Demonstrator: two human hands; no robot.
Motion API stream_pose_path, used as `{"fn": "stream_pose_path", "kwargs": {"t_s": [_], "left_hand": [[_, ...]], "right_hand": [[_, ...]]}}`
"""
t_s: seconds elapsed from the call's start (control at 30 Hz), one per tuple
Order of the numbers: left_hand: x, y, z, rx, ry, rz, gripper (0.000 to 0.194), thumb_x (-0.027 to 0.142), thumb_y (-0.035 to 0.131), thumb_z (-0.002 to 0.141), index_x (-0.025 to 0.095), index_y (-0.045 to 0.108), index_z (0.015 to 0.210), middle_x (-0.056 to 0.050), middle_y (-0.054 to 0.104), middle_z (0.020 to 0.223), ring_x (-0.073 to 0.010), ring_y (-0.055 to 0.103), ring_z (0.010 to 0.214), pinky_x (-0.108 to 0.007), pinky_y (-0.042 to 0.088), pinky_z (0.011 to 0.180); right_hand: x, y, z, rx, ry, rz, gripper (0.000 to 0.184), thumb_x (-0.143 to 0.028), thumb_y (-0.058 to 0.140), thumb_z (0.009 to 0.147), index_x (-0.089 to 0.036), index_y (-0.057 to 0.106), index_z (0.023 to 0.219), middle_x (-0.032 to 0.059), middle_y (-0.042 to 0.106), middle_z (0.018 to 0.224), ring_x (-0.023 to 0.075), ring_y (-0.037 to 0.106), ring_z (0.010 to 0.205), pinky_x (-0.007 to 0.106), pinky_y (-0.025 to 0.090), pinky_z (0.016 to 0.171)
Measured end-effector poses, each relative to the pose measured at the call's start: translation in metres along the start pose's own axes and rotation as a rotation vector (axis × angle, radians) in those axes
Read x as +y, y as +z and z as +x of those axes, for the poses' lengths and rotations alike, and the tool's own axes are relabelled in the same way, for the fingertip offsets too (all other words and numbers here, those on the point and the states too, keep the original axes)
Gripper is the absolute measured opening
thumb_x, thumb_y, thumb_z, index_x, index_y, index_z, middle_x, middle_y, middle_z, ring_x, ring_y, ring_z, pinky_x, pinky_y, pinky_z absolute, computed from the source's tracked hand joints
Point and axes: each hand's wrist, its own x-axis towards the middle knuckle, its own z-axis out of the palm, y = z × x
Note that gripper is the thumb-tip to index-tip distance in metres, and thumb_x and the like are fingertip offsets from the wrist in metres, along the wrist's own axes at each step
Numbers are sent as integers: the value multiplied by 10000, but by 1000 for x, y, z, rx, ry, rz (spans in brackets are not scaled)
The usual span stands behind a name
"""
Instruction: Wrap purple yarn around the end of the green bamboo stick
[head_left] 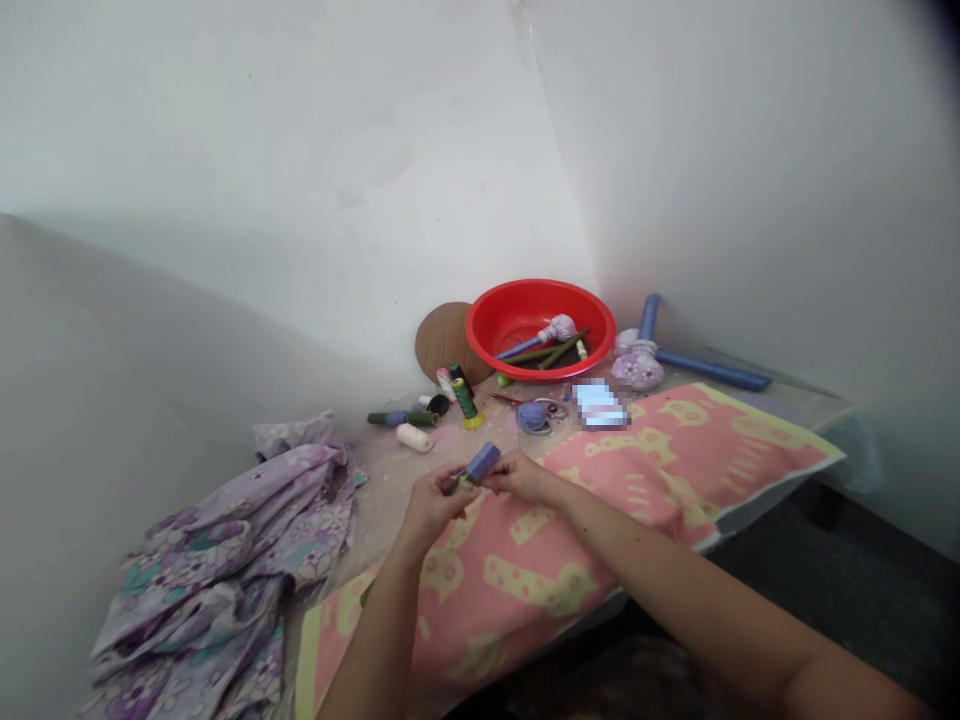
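The left hand and the right hand are both closed, pinching a short blue stick between their fingers. The stick is being held in the air above the back edge of a pink-and-yellow towel, which is lying along the front of the bench. Toward the bench's back corner, a red plastic basin is holding green sticks and a blue stick with a cloth-wrapped head. A round wooden board is leaning behind it. Thread spools are standing near the hands, beside scissors and a ball of blue yarn. Blue rods are lying along the right wall, and floral cloth is heaped past the left edge.
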Motion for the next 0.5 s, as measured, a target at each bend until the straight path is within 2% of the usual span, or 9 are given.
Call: {"fn": "stream_pose_path", "kwargs": {"t_s": [0.3,0.5], "left_hand": [[-6,-3,9,-19,-8,-39,480,221,655,522,78,555,970,52,505,494,-37,408,347,-162,336,357],[-15,-2,15,-6,-29,-15,483,201,659,506,84,550,962,52,522,505,-38,417,346,-161,355,358]], "right_hand": [[6,-1,1,-36,-145,-225,181,-248,535,642,-105,641,612,-21,476,448,63,412,416,170,328,420],[9,-1,2,-9,-319,-458,158,-169,507,659,-119,646,603,6,553,505,78,470,458,160,347,443]]}}
